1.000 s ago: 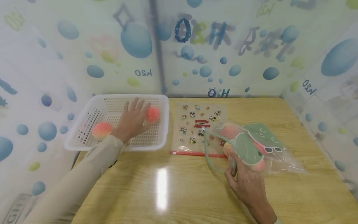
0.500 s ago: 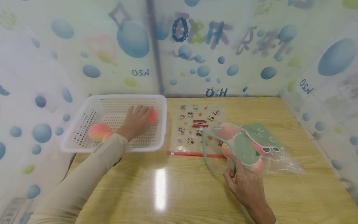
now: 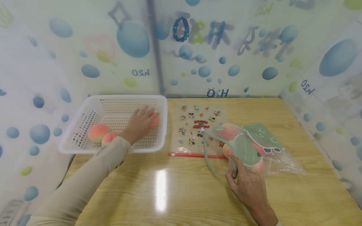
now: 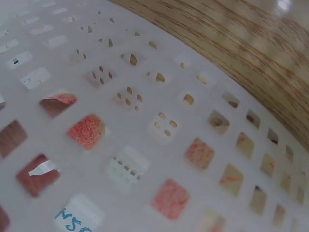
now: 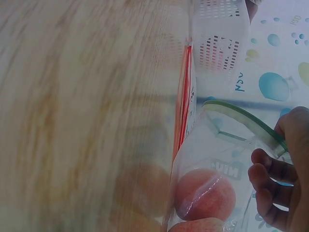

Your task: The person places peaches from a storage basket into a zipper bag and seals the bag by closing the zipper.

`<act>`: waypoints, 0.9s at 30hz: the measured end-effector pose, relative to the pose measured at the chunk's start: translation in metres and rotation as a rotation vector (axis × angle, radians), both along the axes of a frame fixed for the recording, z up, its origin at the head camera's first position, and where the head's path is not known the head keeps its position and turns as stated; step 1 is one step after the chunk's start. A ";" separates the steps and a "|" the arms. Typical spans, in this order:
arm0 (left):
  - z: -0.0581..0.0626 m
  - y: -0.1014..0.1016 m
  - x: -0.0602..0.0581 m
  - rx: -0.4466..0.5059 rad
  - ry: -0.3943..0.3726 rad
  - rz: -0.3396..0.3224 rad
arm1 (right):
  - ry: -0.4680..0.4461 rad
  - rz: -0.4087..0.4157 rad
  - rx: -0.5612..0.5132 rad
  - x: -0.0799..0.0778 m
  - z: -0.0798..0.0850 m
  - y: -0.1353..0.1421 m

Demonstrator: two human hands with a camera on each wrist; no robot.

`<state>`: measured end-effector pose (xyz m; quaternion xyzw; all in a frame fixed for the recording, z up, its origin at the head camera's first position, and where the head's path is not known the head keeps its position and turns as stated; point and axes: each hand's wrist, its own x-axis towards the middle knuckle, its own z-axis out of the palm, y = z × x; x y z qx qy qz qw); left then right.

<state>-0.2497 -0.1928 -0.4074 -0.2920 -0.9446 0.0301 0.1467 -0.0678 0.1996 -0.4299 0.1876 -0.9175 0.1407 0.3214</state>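
Observation:
My left hand reaches into the white plastic basket, its fingers bent over a red peach at the right side. Two more peaches, one yellow and pink and one partly behind my wrist, lie to its left. In the left wrist view the basket wall hides most of that hand; red peach skin shows through the holes. My right hand pinches the green zip edge of a clear bag, holding its mouth apart. Several peaches lie inside.
A flat clear zip bag with cartoon prints and a red zip lies between the basket and the peach bag, partly overlapped by the latter. Everything sits on a wooden table, with bubble-print curtains behind and at both sides.
My left hand has moved onto the right peach, its spread fingers now bent over it. A second peach shows beside the left one. My right hand stays on the bag's edge.

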 end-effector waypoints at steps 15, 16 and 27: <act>0.003 -0.002 0.010 -0.056 0.138 -0.074 | 0.020 -0.001 -0.020 0.000 0.002 -0.001; 0.004 -0.003 0.012 -0.054 0.150 -0.078 | 0.022 0.001 -0.023 0.000 0.002 -0.002; 0.016 -0.012 0.028 -0.053 0.185 -0.099 | 0.046 0.023 -0.048 -0.001 0.003 -0.005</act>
